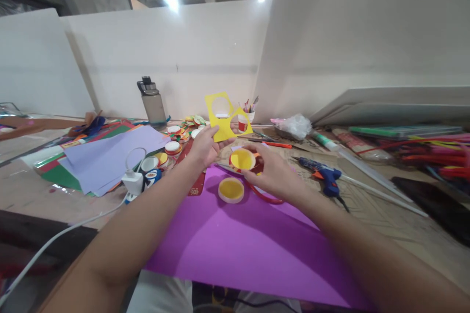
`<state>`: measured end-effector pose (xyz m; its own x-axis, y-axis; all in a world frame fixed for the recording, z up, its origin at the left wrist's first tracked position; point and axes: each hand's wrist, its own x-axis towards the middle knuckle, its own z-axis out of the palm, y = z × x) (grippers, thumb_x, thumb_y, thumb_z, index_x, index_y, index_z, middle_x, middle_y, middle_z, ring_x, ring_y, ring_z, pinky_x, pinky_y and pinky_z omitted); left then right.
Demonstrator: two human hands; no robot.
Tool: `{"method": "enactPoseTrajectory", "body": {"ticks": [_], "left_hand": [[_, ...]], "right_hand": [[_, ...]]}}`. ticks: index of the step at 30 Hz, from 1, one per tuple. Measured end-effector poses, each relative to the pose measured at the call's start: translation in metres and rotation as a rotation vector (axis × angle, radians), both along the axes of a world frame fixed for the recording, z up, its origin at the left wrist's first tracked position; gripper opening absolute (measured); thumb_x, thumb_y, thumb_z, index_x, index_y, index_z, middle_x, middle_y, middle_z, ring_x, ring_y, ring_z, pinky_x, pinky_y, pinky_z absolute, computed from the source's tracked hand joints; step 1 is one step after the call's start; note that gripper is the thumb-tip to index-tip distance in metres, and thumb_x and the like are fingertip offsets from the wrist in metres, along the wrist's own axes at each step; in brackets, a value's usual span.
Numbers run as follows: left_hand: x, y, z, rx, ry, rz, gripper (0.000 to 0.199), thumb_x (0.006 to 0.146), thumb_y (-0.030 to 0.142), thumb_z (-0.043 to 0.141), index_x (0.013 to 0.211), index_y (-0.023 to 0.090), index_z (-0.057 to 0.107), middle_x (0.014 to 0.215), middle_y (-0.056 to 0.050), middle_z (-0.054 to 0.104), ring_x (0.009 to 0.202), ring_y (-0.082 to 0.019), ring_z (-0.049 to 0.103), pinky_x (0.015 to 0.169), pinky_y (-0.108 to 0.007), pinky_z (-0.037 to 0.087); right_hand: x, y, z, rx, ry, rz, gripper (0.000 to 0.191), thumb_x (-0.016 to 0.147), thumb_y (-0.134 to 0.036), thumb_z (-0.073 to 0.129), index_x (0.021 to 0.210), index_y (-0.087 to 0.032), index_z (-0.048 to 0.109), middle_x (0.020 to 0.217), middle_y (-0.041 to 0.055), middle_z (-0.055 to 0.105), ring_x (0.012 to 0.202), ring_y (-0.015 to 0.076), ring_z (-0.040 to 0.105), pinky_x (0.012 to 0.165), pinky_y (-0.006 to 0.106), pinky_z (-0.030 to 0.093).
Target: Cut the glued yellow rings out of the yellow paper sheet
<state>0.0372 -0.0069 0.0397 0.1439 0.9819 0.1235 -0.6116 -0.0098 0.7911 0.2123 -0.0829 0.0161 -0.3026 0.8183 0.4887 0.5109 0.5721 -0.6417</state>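
My left hand (206, 147) grips a yellow sheet (222, 132) by its lower edge; round holes are cut in the sheet. In my right hand (266, 168) is a round lid (242, 159) with a yellow inside, held by its rim between thumb and fingers. Just below it, a second round lid (231, 190) with a yellow inside lies on a large purple sheet (227, 244). Red scissor handles (266, 199) show partly under my right hand. A red card (197, 186) lies left of the lids.
Left are lilac sheets (110, 156), a white plug (132, 182) with a cable, several round lids (173, 147) and a bottle (153, 105). Right are a blue glue gun (326, 176), a black phone (433, 205), and a plastic bag (295, 127). A cup of pens (250, 115) stands behind.
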Motion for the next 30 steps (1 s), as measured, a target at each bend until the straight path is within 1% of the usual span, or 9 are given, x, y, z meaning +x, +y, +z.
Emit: {"method": "enactPoseTrajectory", "body": {"ticks": [4,7,9,12,17,21,24,27,30], "left_hand": [[0.011,-0.009,-0.005,-0.013,0.006,-0.075,0.030,0.089,0.013,0.053,0.116,0.017,0.064,0.105,-0.010,0.074,0.092,-0.020,0.071,0.091,-0.045,0.057],[0.022,-0.020,-0.008,0.002,0.025,-0.159,0.027,0.089,0.014,0.054,0.114,0.016,0.065,0.108,-0.011,0.074,0.095,-0.020,0.071,0.092,-0.043,0.056],[0.029,-0.028,-0.010,-0.012,0.045,-0.179,0.021,0.091,0.015,0.053,0.107,0.014,0.066,0.108,-0.012,0.074,0.096,-0.020,0.071,0.088,-0.038,0.057],[0.038,-0.038,-0.011,-0.054,0.076,-0.179,0.017,0.093,0.017,0.052,0.100,0.014,0.067,0.105,-0.011,0.074,0.091,-0.019,0.071,0.074,-0.028,0.058],[0.042,-0.043,-0.014,-0.056,0.072,-0.188,0.014,0.091,0.021,0.058,0.097,0.014,0.068,0.096,-0.008,0.074,0.077,-0.015,0.069,0.056,-0.021,0.053],[0.044,-0.043,-0.017,-0.052,0.071,-0.202,0.018,0.094,0.022,0.054,0.098,0.014,0.069,0.096,-0.007,0.074,0.076,-0.014,0.068,0.055,-0.021,0.054],[0.045,-0.044,-0.018,-0.092,0.067,-0.210,0.022,0.095,0.024,0.051,0.102,0.014,0.070,0.101,-0.007,0.073,0.076,-0.012,0.067,0.057,-0.018,0.053],[0.047,-0.045,-0.021,-0.122,0.037,-0.249,0.024,0.096,0.030,0.052,0.101,0.015,0.071,0.103,-0.007,0.074,0.075,-0.012,0.066,0.056,-0.018,0.050],[0.049,-0.048,-0.024,-0.055,0.029,-0.324,0.021,0.091,0.031,0.060,0.102,0.016,0.071,0.105,-0.008,0.074,0.083,-0.015,0.068,0.063,-0.022,0.052]], "right_hand": [[0.011,0.009,0.005,0.176,0.106,-0.217,0.044,0.076,-0.027,0.071,0.117,-0.022,0.057,0.115,0.0114,0.064,0.105,0.0276,0.064,0.085,0.044,0.054],[0.017,0.012,0.008,0.233,0.088,-0.288,0.050,0.072,-0.025,0.076,0.119,-0.021,0.057,0.119,0.0135,0.060,0.108,0.0298,0.061,0.088,0.048,0.054],[0.018,0.011,0.008,0.243,0.030,-0.304,0.053,0.070,-0.021,0.078,0.120,-0.021,0.058,0.118,0.0135,0.059,0.106,0.0296,0.061,0.088,0.048,0.054],[0.016,0.010,0.007,0.260,-0.021,-0.288,0.055,0.071,-0.021,0.080,0.122,-0.021,0.060,0.113,0.0123,0.057,0.101,0.0278,0.060,0.087,0.048,0.054],[0.013,0.010,0.004,0.374,-0.069,-0.317,0.056,0.068,-0.027,0.085,0.120,-0.026,0.063,0.115,0.0122,0.054,0.111,0.0321,0.054,0.098,0.056,0.046],[0.014,0.012,0.001,0.294,-0.023,-0.255,0.060,0.071,-0.022,0.082,0.125,-0.024,0.056,0.121,0.0123,0.057,0.114,0.0299,0.057,0.097,0.051,0.049],[0.014,0.013,-0.001,0.250,0.033,-0.275,0.062,0.069,-0.024,0.083,0.124,-0.024,0.053,0.121,0.0121,0.058,0.110,0.0295,0.059,0.091,0.049,0.052],[0.013,0.012,-0.001,0.277,0.001,-0.301,0.056,0.067,-0.022,0.083,0.116,-0.022,0.055,0.118,0.0121,0.057,0.111,0.0303,0.057,0.093,0.051,0.051],[0.012,0.010,0.000,0.338,-0.021,-0.326,0.052,0.066,-0.013,0.078,0.112,-0.024,0.057,0.116,0.0111,0.055,0.113,0.0303,0.054,0.098,0.053,0.047]]}}
